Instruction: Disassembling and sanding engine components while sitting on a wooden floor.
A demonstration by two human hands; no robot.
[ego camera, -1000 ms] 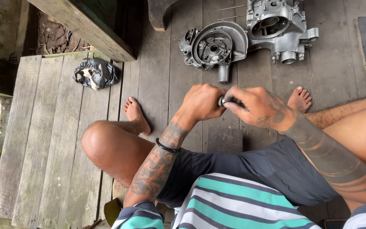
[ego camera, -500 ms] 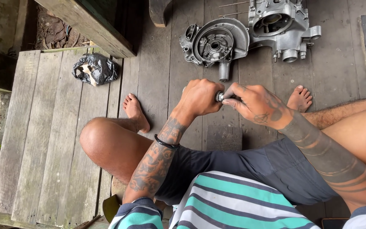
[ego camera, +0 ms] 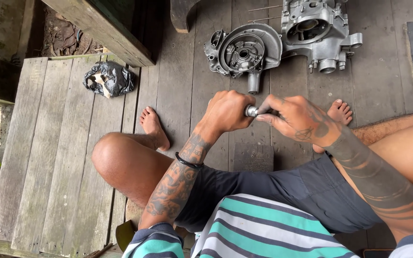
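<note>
I see my left hand (ego camera: pixel 228 111) closed in a fist around a small shiny metal cylindrical part (ego camera: pixel 251 111), of which only the rounded end shows between the two hands. My right hand (ego camera: pixel 298 119) meets it from the other side, thumb and fingertips pinched narrowly on that same exposed end, so both hands hold the one piece. The part sits in the air above the grey weathered wooden plank floor (ego camera: pixel 173 95), roughly over the middle of the boards and in front of my knees.

On the floor towards the far edge lies a grey cast-metal engine casing with a round open housing (ego camera: pixel 244 50), and just beside it, touching or nearly so, a second, bulkier silver engine case half (ego camera: pixel 316 31). A crumpled black plastic bag (ego camera: pixel 109 79) lies well apart on the lighter planks near the left side. My bare feet rest flat on the boards, one on each side of the hands. A black band (ego camera: pixel 189 162) circles my left wrist.
</note>
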